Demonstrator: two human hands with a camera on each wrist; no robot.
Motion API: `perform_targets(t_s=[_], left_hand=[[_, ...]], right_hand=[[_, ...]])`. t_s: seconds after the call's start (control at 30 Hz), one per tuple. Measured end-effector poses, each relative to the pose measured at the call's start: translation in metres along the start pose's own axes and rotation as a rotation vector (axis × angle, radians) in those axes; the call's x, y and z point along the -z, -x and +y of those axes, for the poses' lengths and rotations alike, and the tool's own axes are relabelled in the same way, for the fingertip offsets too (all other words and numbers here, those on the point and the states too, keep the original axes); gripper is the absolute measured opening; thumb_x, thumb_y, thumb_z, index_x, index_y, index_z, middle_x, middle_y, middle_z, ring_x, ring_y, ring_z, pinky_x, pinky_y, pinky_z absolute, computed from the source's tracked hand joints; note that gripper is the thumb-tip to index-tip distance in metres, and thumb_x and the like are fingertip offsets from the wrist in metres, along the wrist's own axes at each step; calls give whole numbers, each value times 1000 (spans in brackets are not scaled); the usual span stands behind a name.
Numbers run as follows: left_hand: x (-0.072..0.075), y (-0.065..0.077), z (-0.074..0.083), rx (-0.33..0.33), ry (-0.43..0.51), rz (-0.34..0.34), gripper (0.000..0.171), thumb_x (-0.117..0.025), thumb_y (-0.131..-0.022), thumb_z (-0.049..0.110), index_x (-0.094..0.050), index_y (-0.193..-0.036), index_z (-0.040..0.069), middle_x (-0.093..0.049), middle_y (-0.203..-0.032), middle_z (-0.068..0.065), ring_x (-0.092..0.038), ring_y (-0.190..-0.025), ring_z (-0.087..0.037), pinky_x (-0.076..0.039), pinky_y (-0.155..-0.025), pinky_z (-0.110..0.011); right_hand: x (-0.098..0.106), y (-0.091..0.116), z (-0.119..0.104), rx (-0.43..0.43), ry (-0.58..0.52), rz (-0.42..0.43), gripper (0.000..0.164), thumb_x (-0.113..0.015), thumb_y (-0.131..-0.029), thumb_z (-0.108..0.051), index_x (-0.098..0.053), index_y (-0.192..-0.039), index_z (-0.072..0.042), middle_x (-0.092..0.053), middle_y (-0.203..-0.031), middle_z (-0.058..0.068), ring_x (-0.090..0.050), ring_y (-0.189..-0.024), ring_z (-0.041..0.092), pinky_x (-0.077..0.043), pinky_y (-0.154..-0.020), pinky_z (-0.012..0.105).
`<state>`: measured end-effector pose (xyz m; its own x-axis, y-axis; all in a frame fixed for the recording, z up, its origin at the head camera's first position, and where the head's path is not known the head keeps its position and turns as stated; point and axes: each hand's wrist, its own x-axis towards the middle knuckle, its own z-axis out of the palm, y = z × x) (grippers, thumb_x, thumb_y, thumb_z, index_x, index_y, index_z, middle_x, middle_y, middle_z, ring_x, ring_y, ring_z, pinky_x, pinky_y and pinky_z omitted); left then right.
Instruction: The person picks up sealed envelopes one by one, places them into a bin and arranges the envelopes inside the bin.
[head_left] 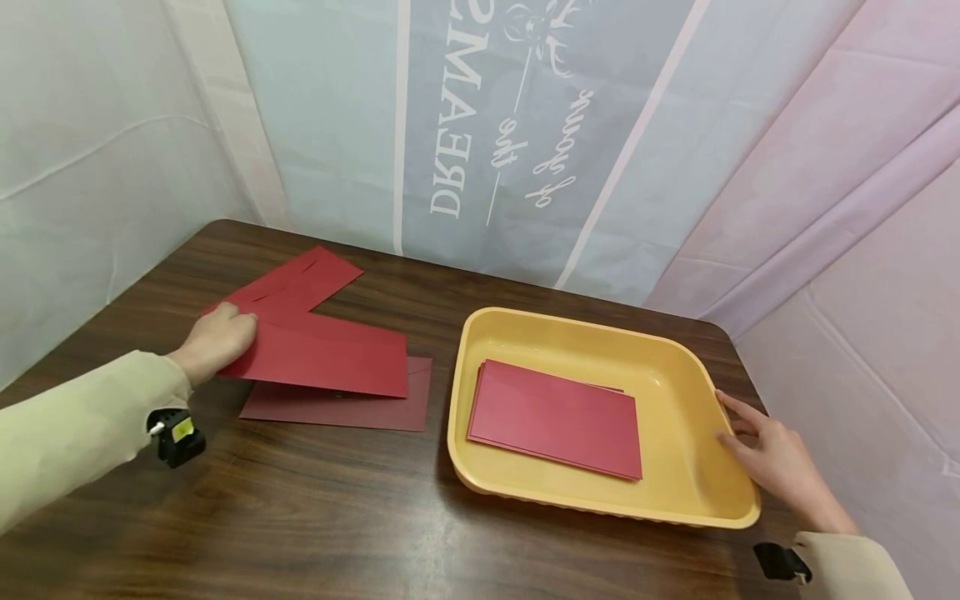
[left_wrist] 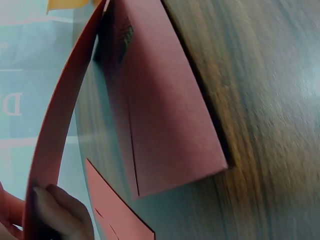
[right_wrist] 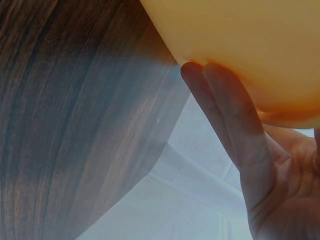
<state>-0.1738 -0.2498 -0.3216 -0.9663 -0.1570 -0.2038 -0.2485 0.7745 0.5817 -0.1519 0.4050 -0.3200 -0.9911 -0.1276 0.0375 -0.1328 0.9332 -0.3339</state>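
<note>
My left hand point(head_left: 217, 340) pinches a red envelope point(head_left: 322, 354) by its left end, thumb and fingers on opposite faces, as the left wrist view shows. The envelope is tilted above a second red envelope point(left_wrist: 165, 95), which lies on the table with its flap seam showing. A third red envelope point(head_left: 318, 275) lies farther back, partly covered by the held one. On the right, my right hand point(head_left: 780, 462) holds the right rim of a yellow tray point(head_left: 690, 450). Its fingers point(right_wrist: 232, 107) lie along the tray's outer wall. A stack of red envelopes point(head_left: 555, 417) lies inside the tray.
The dark wooden table point(head_left: 337, 517) ends at the back against a printed cloth point(head_left: 487, 150) with white lettering. Pale cloths hang at the left and right sides. The tray stands near the table's right edge.
</note>
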Motion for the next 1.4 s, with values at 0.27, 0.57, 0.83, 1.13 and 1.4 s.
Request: perform_targets(t_s=[0.27,0.57,0.83,1.13,1.4], left_hand=[[-1,-2,13,22,100,26,55,-18,-99,21,-28,-132,-22,-32,-131,-40,-37,-111,-47,-33,-98,-57],[3,-4,27,68,143,35,57,-18,-100,23,-26,-136,-22,-30,-136,-39,-37,-114,-47,-33,-100,-55],[3,-6,49,66,115,-33,59,-18,-101,23,-17,-142,-20,-19,-146,-38,-23,-134,-51,-22,-112,-56],[-19,-2,81,24,134,-111,57,-22,-101,20,-16,-144,-17,-18,-149,-35,-20,-138,-48,-20,-113,-56],[-38,3,111,10,190,-235,60,-24,-101,20,-7,-148,-12,-12,-153,-31,-14,-142,-45,-19,-115,-55]], right_hand=[[1,-1,1,0,12,-3,56,-64,-90,-11,-44,-139,4,-70,-96,26,-67,-72,21,-45,-57,23],[2,-3,3,0,7,10,56,-65,-88,-9,-45,-139,4,-70,-95,24,-66,-73,23,-44,-57,23],[2,-4,2,4,5,22,56,-65,-88,-9,-46,-138,4,-71,-94,23,-64,-69,18,-43,-56,23],[2,-6,4,23,5,27,55,-66,-87,-9,-47,-137,3,-71,-91,22,-60,-66,6,-43,-56,23],[3,-8,4,22,-12,10,55,-64,-89,-12,-45,-140,1,-71,-95,24,-66,-69,15,-46,-56,23]])
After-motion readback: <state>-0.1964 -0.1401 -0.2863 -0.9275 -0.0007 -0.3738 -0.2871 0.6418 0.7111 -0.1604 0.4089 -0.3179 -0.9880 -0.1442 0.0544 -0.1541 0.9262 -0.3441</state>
